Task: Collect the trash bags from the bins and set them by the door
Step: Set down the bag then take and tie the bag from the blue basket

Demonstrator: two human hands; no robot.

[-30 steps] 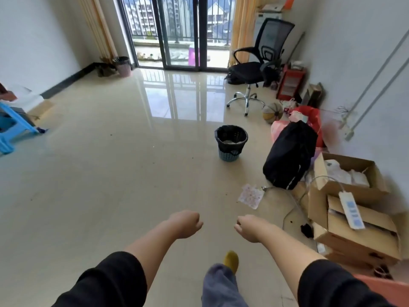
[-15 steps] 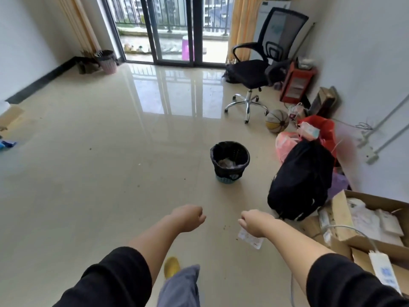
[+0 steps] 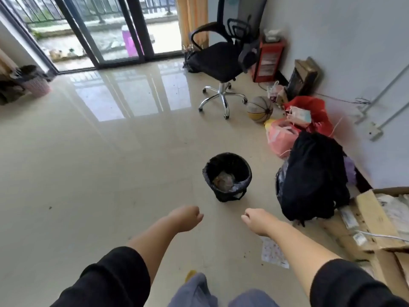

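A small round bin (image 3: 228, 193) stands on the tiled floor just ahead of me, lined with a black trash bag (image 3: 210, 167) that folds over its rim; crumpled trash lies inside. My left hand (image 3: 187, 218) and my right hand (image 3: 254, 219) are stretched out in front of me, short of the bin, fingers curled under and holding nothing. A second bin (image 3: 36, 84) with a dark liner stands far off at the left by the glass balcony door (image 3: 115, 29).
A black backpack (image 3: 314, 176) leans right of the bin, with pink and red bags (image 3: 285, 138), a basketball (image 3: 259, 109) and an office chair (image 3: 221, 60) behind. Open cardboard boxes (image 3: 371, 220) fill the right foreground. A paper scrap (image 3: 273, 254) lies on the floor.
I have walked forward: the bin and backpack are closer and lower in view. Both hands stay curled and held out in front.
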